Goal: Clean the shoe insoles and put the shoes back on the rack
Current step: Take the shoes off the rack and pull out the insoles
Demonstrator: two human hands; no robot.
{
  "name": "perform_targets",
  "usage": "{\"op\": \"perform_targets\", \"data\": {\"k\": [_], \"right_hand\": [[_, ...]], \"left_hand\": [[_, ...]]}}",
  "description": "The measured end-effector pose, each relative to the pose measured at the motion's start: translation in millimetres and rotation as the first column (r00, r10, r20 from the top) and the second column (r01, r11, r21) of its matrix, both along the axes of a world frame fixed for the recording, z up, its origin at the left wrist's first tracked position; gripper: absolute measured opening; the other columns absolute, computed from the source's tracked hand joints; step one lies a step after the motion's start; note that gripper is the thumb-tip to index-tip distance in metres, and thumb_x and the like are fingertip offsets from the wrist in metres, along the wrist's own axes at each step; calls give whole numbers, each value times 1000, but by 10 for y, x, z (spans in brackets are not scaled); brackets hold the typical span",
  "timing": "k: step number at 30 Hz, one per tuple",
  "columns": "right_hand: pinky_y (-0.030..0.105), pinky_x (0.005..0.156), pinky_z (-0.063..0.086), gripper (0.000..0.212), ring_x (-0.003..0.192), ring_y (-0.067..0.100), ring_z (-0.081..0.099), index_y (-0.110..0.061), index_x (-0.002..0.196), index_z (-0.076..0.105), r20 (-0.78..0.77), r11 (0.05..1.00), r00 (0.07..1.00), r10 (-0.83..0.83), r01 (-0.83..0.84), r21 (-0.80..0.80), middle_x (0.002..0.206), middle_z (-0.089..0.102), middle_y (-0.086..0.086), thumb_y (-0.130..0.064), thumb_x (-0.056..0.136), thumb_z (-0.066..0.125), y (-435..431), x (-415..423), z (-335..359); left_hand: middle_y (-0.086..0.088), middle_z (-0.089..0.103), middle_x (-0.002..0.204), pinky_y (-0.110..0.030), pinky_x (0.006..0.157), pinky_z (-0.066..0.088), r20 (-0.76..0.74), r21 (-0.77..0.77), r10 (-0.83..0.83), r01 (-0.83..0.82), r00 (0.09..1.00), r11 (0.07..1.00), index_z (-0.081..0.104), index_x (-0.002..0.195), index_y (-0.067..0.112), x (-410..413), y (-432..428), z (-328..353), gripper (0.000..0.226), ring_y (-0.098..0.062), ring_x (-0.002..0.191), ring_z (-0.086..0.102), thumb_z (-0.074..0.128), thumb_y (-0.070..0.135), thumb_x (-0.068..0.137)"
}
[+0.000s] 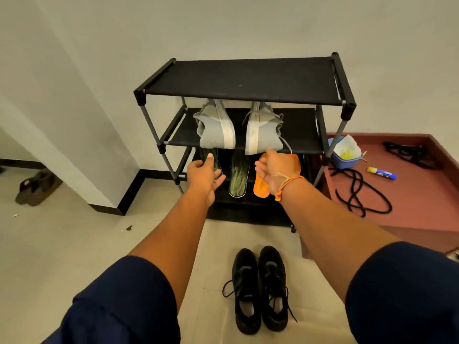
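Note:
A black shoe rack (243, 81) stands against the wall. Two grey sneakers (216, 127) (263, 130) lie on their sides on its middle shelf. On the lower shelf lie a green insole (239, 176), a second green one (211, 155) partly behind my left hand, and an orange insole (260, 186) partly behind my right hand. My left hand (205, 175) reaches toward the left green insole, fingers relaxed, holding nothing. In front of the orange insole my right hand (275, 170) is spread open, just below the right sneaker. A pair of black laced shoes (259, 289) stands on the floor by my feet.
A raised red step (409, 207) at right carries a blue tub (344, 155), a black cord (360, 194) and a small blue-yellow tube (381, 173). A brown sandal (37, 188) lies at far left beside a wall column (74, 145).

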State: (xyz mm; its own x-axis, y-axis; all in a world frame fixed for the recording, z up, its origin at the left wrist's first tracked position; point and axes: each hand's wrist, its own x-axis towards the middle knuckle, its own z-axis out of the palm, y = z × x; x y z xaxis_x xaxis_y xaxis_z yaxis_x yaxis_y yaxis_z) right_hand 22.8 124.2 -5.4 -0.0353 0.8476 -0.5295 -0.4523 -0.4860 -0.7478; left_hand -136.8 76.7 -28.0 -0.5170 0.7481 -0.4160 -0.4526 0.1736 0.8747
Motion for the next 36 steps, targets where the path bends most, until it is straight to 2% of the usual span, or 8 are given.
{"op": "perform_targets", "data": {"k": [3, 7, 15, 19, 21, 28, 32, 36], "right_hand": [[32, 71, 59, 37, 106, 28, 66, -12, 131, 50, 35, 1000, 999, -22, 22, -5, 125, 59, 10, -28, 98, 58, 291, 60, -17], [35, 73, 61, 55, 101, 25, 66, -31, 139, 34, 194, 997, 981, 12, -26, 70, 119, 54, 5, -36, 93, 65, 549, 57, -160], [38, 72, 63, 26, 86, 26, 71, -18, 102, 56, 422, 970, 905, -55, -52, 239, 105, 65, 8, -29, 87, 75, 776, 57, -327], [41, 85, 58, 34, 92, 21, 65, -14, 104, 65, 700, 900, 682, -210, -144, 411, 101, 66, 2, -33, 81, 80, 765, 80, -262], [42, 88, 56, 35, 98, 22, 62, -15, 108, 66, 766, 873, 595, -242, -211, 440, 108, 64, 3, -34, 82, 78, 698, 84, -195], [34, 75, 45, 31, 98, 28, 60, -26, 119, 61, 922, 711, 137, -363, -599, 369, 125, 56, -3, -29, 88, 66, 317, 46, -112], [30, 67, 32, 31, 96, 32, 57, -26, 121, 58, 927, 700, 29, -374, -646, 303, 131, 53, -5, -24, 91, 63, 187, 68, -163], [29, 68, 31, 34, 96, 31, 59, -26, 126, 58, 926, 680, -40, -375, -690, 246, 132, 52, -4, -27, 92, 64, 152, 88, -157]], "left_hand": [[-15, 50, 141, -41, 87, 61, -22, 36, -12, 13, 1000, 999, 23, 156, 29, -68, 264, 5, 74, -29, 115, 62, 68, 29, 97], [-11, 42, 151, -44, 93, 58, -58, 31, -51, 53, 997, 998, 17, 158, 36, -159, 558, 14, 80, -37, 127, 55, 68, 27, 97], [-13, 55, 129, -42, 89, 59, -143, -32, -68, 65, 987, 997, 42, 127, 20, -286, 877, 15, 41, -30, 112, 62, 69, 23, 97], [-12, 62, 115, -36, 79, 60, -378, -1, -4, 4, 926, 1000, 49, 91, 22, -284, 906, 97, 24, -27, 106, 65, 72, 15, 93], [-11, 63, 111, -38, 84, 59, -541, 10, 0, 6, 841, 1000, 51, 91, 22, -267, 855, 150, 21, -25, 101, 64, 72, 16, 92], [-1, 61, 94, -15, 64, 41, -865, 23, -54, 148, 500, 989, 52, 96, 18, -100, 377, 191, 16, -11, 82, 55, 61, 5, 95], [-2, 61, 89, -13, 62, 39, -942, -75, -142, 220, 305, 973, 52, 90, 20, -50, 152, 33, 22, -11, 79, 57, 60, 1, 93], [0, 61, 93, -23, 70, 41, -947, -133, -186, 207, 263, 969, 53, 91, 19, -45, 47, -43, 21, -17, 87, 60, 65, 2, 91]]}}
